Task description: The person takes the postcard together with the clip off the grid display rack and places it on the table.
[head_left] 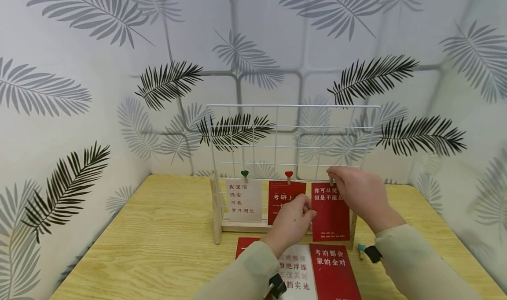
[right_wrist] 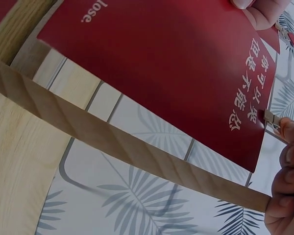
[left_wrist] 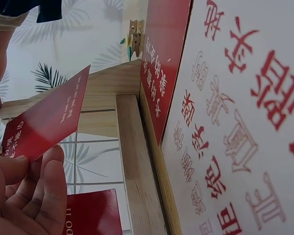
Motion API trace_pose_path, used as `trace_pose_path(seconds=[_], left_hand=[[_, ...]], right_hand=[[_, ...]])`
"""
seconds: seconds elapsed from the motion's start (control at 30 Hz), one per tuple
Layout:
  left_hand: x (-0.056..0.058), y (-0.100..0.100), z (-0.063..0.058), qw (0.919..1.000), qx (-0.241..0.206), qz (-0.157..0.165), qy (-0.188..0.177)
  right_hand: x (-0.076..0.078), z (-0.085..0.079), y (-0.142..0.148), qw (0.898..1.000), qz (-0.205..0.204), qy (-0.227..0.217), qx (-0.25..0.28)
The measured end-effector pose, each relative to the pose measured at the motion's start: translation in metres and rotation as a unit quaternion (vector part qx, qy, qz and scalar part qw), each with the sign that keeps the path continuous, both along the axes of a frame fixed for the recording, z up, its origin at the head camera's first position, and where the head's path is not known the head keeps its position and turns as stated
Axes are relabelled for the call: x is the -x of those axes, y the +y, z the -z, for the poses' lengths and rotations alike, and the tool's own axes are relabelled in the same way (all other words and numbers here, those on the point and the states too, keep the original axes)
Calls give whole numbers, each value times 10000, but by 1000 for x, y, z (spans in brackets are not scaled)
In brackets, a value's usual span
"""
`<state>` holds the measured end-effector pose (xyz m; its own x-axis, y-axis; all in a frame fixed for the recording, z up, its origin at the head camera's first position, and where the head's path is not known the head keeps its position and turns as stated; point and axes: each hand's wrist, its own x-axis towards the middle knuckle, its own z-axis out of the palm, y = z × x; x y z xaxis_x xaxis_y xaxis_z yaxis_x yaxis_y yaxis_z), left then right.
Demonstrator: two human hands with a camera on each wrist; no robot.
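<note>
A red card with white lettering (head_left: 331,216) hangs at the right of a white wire grid (head_left: 293,105) on a wooden base. My right hand (head_left: 364,196) pinches a small wooden clothespin (right_wrist: 271,118) at the card's top edge. Lower down, my left hand (head_left: 291,223) holds the card's left edge between thumb and fingers. It partly covers a second red card (head_left: 282,189), which hangs from a clip with a red heart (head_left: 288,174). Further left, a white card (head_left: 244,201) hangs from a clip with a green heart (head_left: 244,173).
In front of the grid lie a white card with red lettering (head_left: 295,287) and a red card (head_left: 334,271). Another red card (head_left: 246,243) is partly hidden by the left forearm. Small clothespins (left_wrist: 135,36) lie on the wooden table (head_left: 166,229) to the right. A leaf-patterned wall stands behind.
</note>
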<state>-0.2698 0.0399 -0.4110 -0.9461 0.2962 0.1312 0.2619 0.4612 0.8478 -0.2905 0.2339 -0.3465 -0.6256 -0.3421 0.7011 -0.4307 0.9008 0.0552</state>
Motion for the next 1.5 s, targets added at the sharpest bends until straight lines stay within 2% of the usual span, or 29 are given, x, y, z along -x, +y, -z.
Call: trace_pose_path(seconds=[0.6,0.97,1.33,1.5], left_hand=[[2,-3,0,10000,31,57,-34],[-1,-5,1,9999,-14,62,-85],[-6,-8,-1,9998,-14,31,-207],[-7,-12,-3,9998,-15,14,-183]], right_hand=[[1,2,0,9993,-186,312,19],[-4,0,0,9998,-192,103,43],[-3,-1,4,9973,-420,555,225],[-7,-7,6,9973,-437,513,307]])
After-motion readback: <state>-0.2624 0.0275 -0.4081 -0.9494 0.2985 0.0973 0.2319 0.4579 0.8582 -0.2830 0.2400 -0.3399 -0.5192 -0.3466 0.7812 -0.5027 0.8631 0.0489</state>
